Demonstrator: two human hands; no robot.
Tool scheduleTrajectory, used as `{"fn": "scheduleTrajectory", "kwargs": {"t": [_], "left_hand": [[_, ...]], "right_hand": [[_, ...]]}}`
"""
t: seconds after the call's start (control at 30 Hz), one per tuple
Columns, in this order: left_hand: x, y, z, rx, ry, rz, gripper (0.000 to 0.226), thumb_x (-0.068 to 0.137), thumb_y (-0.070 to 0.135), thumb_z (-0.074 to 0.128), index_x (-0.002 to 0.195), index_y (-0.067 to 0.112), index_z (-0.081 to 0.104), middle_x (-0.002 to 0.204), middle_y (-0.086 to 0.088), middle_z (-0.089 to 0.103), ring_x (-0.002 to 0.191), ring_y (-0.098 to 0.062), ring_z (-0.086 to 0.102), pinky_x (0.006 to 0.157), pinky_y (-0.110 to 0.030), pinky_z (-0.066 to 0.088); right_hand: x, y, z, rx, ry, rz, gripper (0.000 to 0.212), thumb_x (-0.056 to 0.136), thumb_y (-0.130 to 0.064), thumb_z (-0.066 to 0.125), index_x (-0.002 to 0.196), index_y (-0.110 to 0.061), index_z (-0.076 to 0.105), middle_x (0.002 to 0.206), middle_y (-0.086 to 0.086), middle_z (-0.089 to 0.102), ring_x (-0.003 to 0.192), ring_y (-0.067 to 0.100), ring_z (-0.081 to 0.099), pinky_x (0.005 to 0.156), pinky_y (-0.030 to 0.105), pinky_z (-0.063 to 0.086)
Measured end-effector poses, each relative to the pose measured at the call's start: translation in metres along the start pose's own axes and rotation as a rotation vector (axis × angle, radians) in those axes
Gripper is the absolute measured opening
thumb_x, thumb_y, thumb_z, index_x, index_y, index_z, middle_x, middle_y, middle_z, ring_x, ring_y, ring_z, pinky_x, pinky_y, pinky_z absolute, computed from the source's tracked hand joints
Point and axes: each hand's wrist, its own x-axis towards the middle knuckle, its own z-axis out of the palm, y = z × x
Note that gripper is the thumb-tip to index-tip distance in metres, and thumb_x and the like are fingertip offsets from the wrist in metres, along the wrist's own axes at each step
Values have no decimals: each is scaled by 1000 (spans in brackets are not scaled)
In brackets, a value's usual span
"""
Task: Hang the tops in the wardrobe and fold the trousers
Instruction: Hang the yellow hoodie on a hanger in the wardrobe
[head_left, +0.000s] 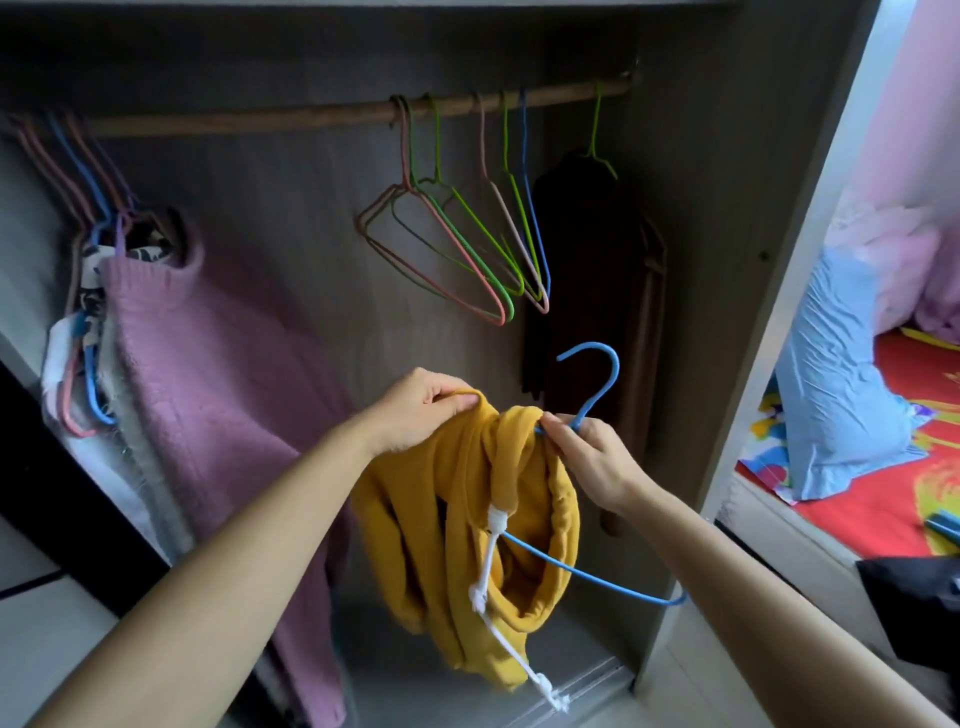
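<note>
The left hand (415, 410) pinched a fold of the yellow hooded top (467, 525) near its collar, fingers curled over the cloth. The right hand (587, 457) gripped the blue hanger (597, 395) just below its hook, fingers closed on the wire and the top's edge, while the hanger's lower arm ran through the bunched fabric and stuck out below the right wrist. The top hung between and beneath both hands, its white drawstring (493, 618) dangling. Above the hands, empty hangers (467, 244) hung on the wardrobe rail (291, 115); a pink sweater (208, 374) hung left of the left forearm.
</note>
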Motion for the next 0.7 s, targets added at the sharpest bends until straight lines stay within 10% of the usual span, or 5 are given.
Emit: {"fn": "scheduleTrajectory", "kwargs": {"t": [0.13, 0.47, 0.7], "left_hand": [[-1, -17, 0, -65, 152, 43, 20, 101, 34, 52, 99, 28, 71, 99, 7, 73, 98, -9, 65, 94, -35, 51], [-6, -10, 33, -177, 224, 85, 38, 101, 50, 41, 77, 23, 54, 67, 14, 54, 68, -2, 51, 73, -32, 45], [-4, 2, 44, -221, 45, -15, 55, 79, 75, 54, 122, 41, 61, 109, 17, 69, 110, -5, 62, 97, -28, 49]], "right_hand": [[-1, 4, -12, -91, -4, 14, 57, 93, -70, 42, 78, -18, 63, 62, -14, 53, 61, 2, 49, 61, 25, 43], [-4, 20, -2, -87, 128, 41, 40, 106, -40, 41, 80, -21, 65, 59, -16, 53, 57, 1, 46, 56, 22, 39], [-9, 4, 20, -75, 65, -5, 39, 107, -37, 42, 83, -20, 67, 73, 1, 59, 67, 9, 51, 70, 36, 47]]}}
